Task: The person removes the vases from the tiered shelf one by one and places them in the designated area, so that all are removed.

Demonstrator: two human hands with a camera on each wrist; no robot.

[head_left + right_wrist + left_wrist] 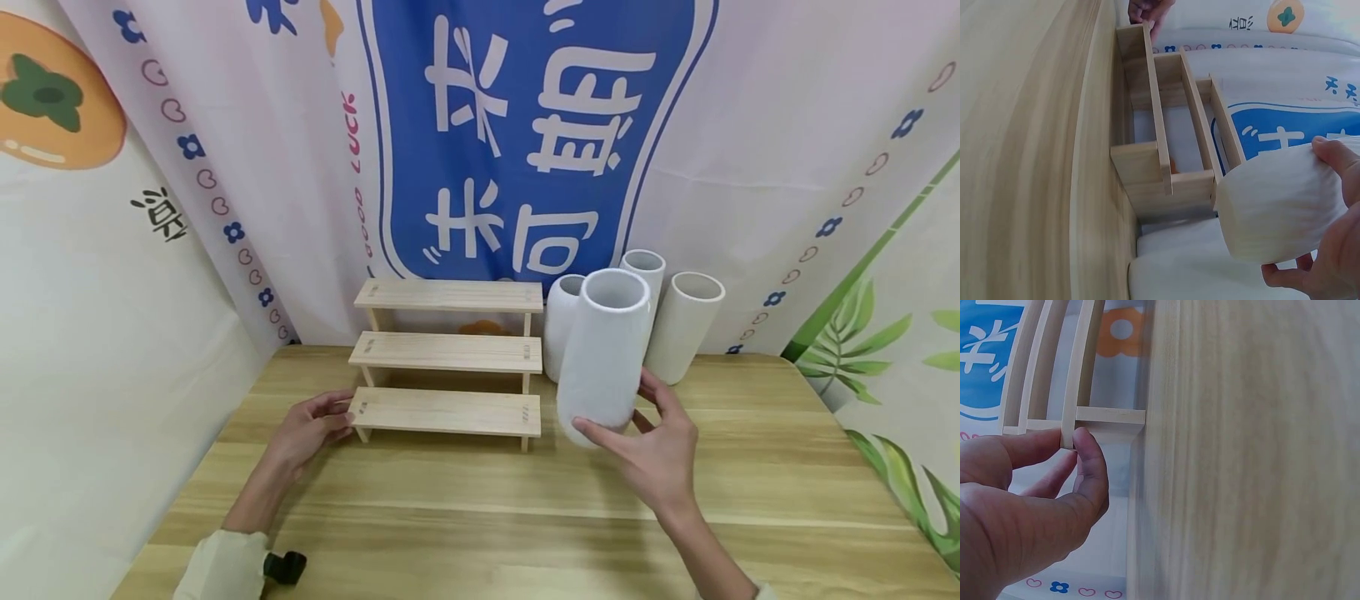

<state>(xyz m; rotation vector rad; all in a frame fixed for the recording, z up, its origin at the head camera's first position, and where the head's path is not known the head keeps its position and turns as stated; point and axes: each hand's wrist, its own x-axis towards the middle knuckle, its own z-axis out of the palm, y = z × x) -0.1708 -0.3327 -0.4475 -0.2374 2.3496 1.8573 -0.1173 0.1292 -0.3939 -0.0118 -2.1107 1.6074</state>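
A white vase (606, 358), tall with a round open mouth, is gripped near its base by my right hand (660, 446). In the right wrist view the vase (1285, 203) is off the table, thumb on one side and fingers on the other. To its left stands a three-step wooden rack (446, 410). My left hand (311, 429) pinches the left end of the lowest step; the left wrist view shows thumb and fingertips on either side of that board (1069, 419).
Behind the held vase are a rounded white vase (557, 333), a slim white vase (647, 263) and an off-white vase (684, 329). They stand on a wood-grain table (450, 525) against a printed curtain (750, 167). A black clip-like item (285, 568) sits by the left sleeve.
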